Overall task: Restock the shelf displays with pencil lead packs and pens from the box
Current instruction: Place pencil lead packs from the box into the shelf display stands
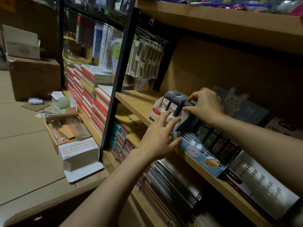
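A white and red display box (155, 112) stands on the wooden shelf (136, 100) with rows of dark pencil lead packs (173, 102) upright in it. My right hand (205, 104) pinches the top of the rightmost pack (186, 107) in that box. My left hand (159, 136) rests with fingers spread against the front of the white box and the left end of a light blue rabbit-printed display box (196, 153), which holds several dark packs in slots. On the floor at left lies an open wooden-coloured box (65, 128) with pens and packaging.
An open white carton (80, 154) lies on the floor beside the shelf unit. A black upright post (118, 76) divides the shelving. Stacked notebooks (88, 95) fill the left bay; spiral notebooks (172, 182) sit below. Cardboard boxes (34, 76) stand at far left. A perforated white tray (262, 181) sits at right.
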`<state>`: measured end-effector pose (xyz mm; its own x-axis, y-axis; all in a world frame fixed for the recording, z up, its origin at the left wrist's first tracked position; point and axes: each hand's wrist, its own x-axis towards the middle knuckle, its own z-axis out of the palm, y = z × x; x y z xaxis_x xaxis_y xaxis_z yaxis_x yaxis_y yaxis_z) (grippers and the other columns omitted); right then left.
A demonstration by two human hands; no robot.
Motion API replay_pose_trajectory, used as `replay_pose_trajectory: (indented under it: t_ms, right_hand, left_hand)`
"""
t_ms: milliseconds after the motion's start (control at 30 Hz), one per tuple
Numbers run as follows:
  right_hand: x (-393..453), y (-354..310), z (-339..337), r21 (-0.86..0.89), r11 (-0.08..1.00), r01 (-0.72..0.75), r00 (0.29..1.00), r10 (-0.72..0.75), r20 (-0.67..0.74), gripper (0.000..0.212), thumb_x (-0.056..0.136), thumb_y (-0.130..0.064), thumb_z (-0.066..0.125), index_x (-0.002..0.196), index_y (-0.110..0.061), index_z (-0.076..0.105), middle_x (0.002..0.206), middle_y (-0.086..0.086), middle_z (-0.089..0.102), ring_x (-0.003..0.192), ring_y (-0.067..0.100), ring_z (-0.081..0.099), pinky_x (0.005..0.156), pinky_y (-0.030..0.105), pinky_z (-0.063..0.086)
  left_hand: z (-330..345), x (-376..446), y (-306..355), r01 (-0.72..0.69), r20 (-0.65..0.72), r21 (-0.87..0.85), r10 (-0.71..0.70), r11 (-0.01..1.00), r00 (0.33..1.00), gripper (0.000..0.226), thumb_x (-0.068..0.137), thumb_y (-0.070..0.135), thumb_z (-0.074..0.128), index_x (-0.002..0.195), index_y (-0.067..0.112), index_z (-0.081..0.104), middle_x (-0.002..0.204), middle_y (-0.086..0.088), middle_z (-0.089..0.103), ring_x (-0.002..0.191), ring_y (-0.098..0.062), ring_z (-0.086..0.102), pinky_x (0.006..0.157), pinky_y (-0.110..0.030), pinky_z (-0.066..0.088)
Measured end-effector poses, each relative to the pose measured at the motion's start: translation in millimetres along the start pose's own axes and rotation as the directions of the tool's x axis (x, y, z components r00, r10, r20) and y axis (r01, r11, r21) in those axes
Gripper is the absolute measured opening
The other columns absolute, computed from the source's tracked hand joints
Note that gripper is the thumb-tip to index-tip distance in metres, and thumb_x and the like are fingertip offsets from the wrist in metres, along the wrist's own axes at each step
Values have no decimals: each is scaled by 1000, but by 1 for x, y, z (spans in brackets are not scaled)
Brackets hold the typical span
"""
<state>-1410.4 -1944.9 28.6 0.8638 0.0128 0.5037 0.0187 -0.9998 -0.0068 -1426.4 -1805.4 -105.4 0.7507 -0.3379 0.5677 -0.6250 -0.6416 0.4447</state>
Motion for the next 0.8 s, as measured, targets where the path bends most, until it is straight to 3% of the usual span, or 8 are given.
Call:
replay_pose_trajectory:
  t_ms: [100, 267, 367, 467, 567, 633, 700, 800]
  right_hand:
    - [1, 3, -1, -17, 1000, 6, 1000, -6, -25, 37, 74, -37, 81, 106, -23, 69, 112, 4, 56, 110, 26, 54, 99, 46, 39]
    - [-9, 2, -15, -42, 997, 68, 995, -71, -71, 26, 91, -35, 64, 113, -24, 70, 118, 5, 54, 117, 27, 47, 101, 46, 32]
    - [-41, -5, -26, 123, 970, 208, 957, -176, -230, 19, 91, -23, 62, 107, -20, 70, 109, 1, 56, 104, 21, 52, 92, 39, 41]
    - [-109, -17, -22, 370, 847, 382, 917, -298, -265, 9, 88, -17, 66, 97, -17, 68, 100, -6, 56, 86, 1, 54, 76, 12, 48]
    - [-189, -24, 11, 493, 768, 408, 901, -427, -80, 10, 88, -22, 66, 97, -19, 66, 98, -8, 58, 87, 1, 56, 76, 13, 47]
    - [-234, -24, 42, 552, 766, 329, 886, -452, 100, 16, 88, -26, 66, 103, -19, 68, 102, -7, 60, 94, 5, 57, 81, 14, 46]
    - [-269, -24, 73, 524, 816, 244, 848, -442, 294, 29, 89, -31, 65, 117, -22, 63, 115, -6, 54, 106, 9, 54, 90, 19, 45]
    - [-303, -23, 115, 349, 925, 153, 791, -326, 518, 58, 88, -39, 66, 140, -30, 42, 139, -2, 35, 128, 20, 40, 107, 38, 37]
  left_hand:
    - [0, -2, 2, -2, 45, -15, 3, 1000, 999, 76, 91, 54, 52, 152, 36, 11, 161, 6, -5, 149, -22, 5, 118, -44, 24]
    - [-13, -14, 10, -11, 118, 14, 10, 1000, 993, 80, 93, 44, 55, 154, 36, 5, 162, 4, -14, 149, -18, -6, 121, -42, 15]
    - [-24, -35, 15, -66, 42, 23, 65, 998, 997, 71, 91, 33, 61, 151, 31, 22, 162, 0, 5, 148, -21, 9, 117, -38, 25]
    - [-28, -72, 13, -128, 20, 29, 127, 991, 992, 48, 90, 29, 61, 136, 23, 46, 146, -1, 40, 132, -19, 38, 105, -39, 44]
    - [-23, -134, 5, -144, 250, 37, 130, 989, 959, 43, 90, 30, 60, 132, 20, 51, 132, -3, 52, 116, -18, 50, 93, -37, 50]
    - [-17, -181, -2, -117, 477, 69, 71, 991, 876, 44, 90, 27, 63, 132, 18, 53, 135, -5, 50, 120, -21, 50, 96, -36, 48]
    - [-12, -226, -7, 23, 628, 119, -93, 993, 772, 43, 92, 28, 62, 133, 18, 53, 136, -6, 49, 122, -23, 49, 99, -33, 44]
    - [0, -284, -10, 251, 723, 187, -306, 950, 619, 44, 94, 30, 60, 135, 17, 50, 134, -8, 46, 121, -26, 49, 100, -35, 43]
